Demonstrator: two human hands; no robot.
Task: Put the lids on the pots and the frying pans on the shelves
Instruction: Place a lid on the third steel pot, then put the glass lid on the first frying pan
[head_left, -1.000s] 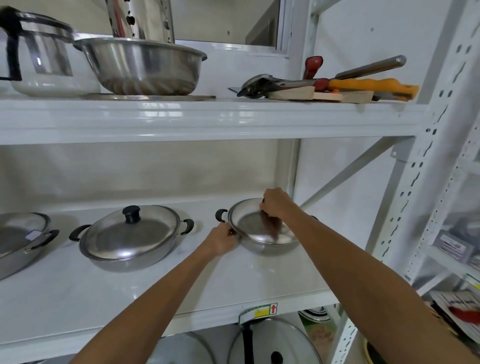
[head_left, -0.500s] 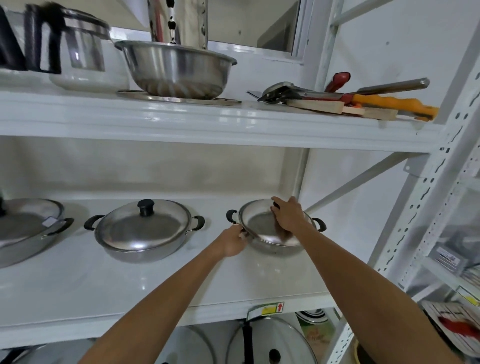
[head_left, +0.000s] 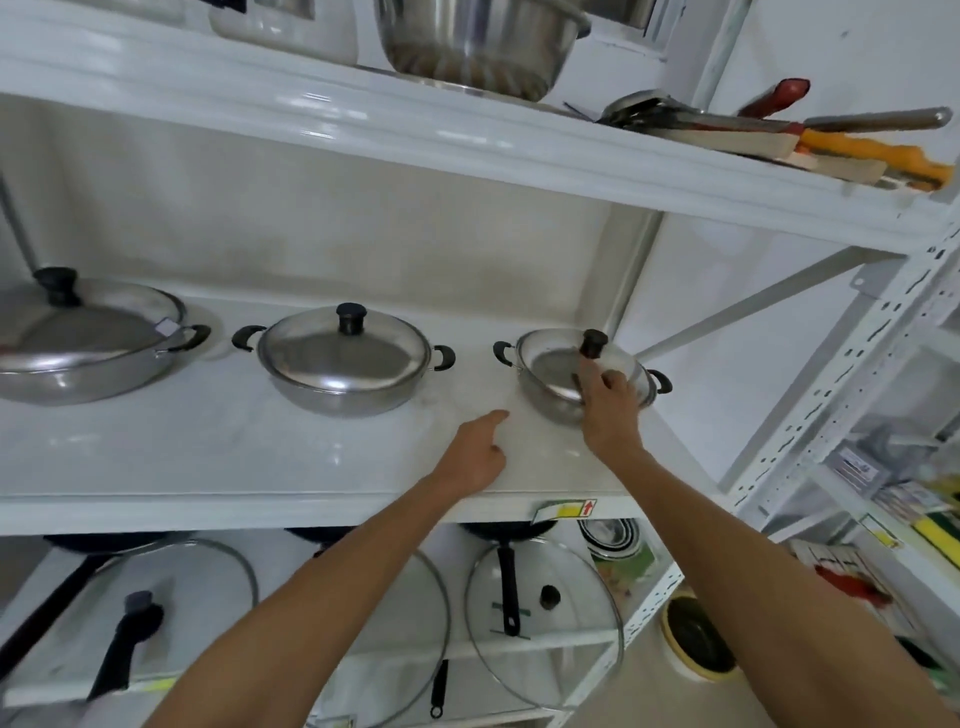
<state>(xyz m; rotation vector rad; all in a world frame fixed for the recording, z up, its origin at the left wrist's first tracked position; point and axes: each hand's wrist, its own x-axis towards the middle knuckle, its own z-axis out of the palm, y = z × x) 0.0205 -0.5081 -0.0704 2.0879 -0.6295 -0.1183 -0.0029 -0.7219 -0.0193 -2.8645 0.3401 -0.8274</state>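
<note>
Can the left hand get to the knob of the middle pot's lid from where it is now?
Probably yes. The left hand hangs free over bare shelf, and nothing stands between it and the middle pot's knob.

Just beyond the right hand's fingertips (head_left: 582, 382), a small pot (head_left: 561, 400) and its lid (head_left: 563, 364) gleam in polished, mirror-like steel, the lid's knob (head_left: 593, 343) and the side handles in matt black plastic. Under the left hand (head_left: 475, 457), the white shelf board (head_left: 234, 447) shows a smooth, glossy finish. Below, clear glass lids (head_left: 545, 608) shine, metal-rimmed.
</note>
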